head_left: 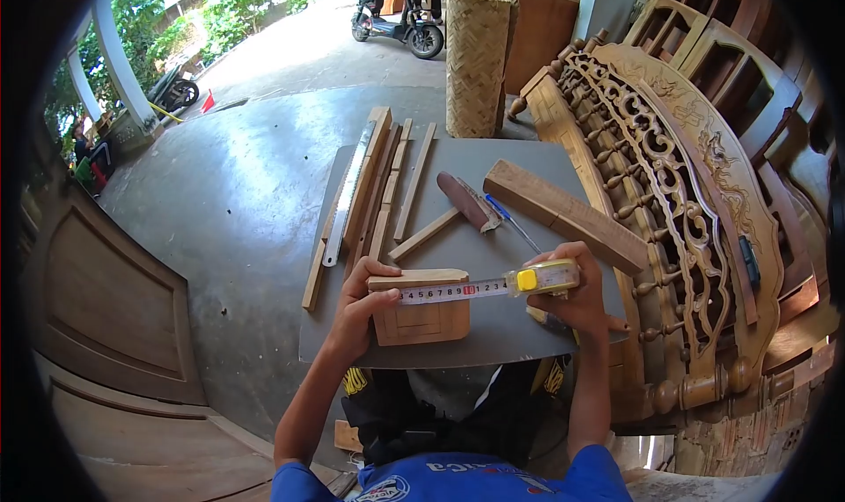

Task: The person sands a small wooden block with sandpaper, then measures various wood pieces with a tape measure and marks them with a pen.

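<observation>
So the left hand [359, 301] pins the tape's end onto a small wood block [421, 315] on the counter [493, 264], while the right hand [576, 298] grips the yellow tape measure [546, 278], stretched across the block's top.

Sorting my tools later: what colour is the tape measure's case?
Yellow, held in the right hand; the tape measure shows best in the head view.

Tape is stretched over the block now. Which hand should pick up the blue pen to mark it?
Probably the right hand: the pen lies just beyond it. The left hand pins the tape end on the block, but the right would have to release the tape case.
</observation>
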Demonstrator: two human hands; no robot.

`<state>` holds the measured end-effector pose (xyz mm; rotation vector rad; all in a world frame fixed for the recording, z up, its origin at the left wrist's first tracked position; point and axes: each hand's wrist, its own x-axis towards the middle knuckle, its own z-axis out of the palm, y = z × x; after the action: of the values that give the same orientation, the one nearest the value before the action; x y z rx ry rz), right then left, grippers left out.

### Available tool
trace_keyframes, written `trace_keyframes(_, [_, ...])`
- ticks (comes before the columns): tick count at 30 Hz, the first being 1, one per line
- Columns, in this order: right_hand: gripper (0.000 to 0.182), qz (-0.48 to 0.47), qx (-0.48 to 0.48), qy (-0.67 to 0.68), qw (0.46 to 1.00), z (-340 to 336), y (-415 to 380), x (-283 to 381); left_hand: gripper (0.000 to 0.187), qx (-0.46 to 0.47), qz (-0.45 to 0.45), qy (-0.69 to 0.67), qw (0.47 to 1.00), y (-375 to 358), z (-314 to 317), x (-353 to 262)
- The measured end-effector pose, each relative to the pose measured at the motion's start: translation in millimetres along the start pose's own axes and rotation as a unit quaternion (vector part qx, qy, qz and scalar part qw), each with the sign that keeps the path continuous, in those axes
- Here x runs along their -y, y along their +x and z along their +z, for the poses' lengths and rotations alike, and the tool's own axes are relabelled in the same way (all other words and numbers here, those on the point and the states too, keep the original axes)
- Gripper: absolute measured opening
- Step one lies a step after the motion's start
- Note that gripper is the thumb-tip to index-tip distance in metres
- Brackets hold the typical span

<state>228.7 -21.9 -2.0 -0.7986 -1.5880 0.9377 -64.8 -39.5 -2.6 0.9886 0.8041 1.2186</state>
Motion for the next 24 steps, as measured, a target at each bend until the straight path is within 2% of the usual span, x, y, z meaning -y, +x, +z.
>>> trace_keyframes(3, [0.055,0.009,0.007,0.006,1.0,3,-1,4,0.024,-0.002,-0.002,0.013,1.0,-1,4,-2])
trace_keyframes(9, [0.045,-0.034,0.028,-0.048,0.998,8,0,8,0.026,-0.009,-0.001,0.018,1.0,1,4,3])
trace_keyframes(15, [0.045,-0.087,0.079,-0.118,0.986,10,3,3,0.03,-0.002,0.004,0.054,0.999,2,6,0])
trace_keyframes(19, [0.044,-0.102,0.076,-0.15,0.981,24,5,14,0.033,0.0,0.025,0.095,0.995,2,1,5])
trace_keyframes(22, [0.043,-0.114,0.049,-0.166,0.978,33,3,18,0.04,0.009,0.022,0.123,0.992,0,4,-1])
trace_keyframes(24, [0.043,-0.114,0.031,-0.182,0.976,36,1,16,0.052,0.033,0.053,0.196,0.979,-2,4,-4])
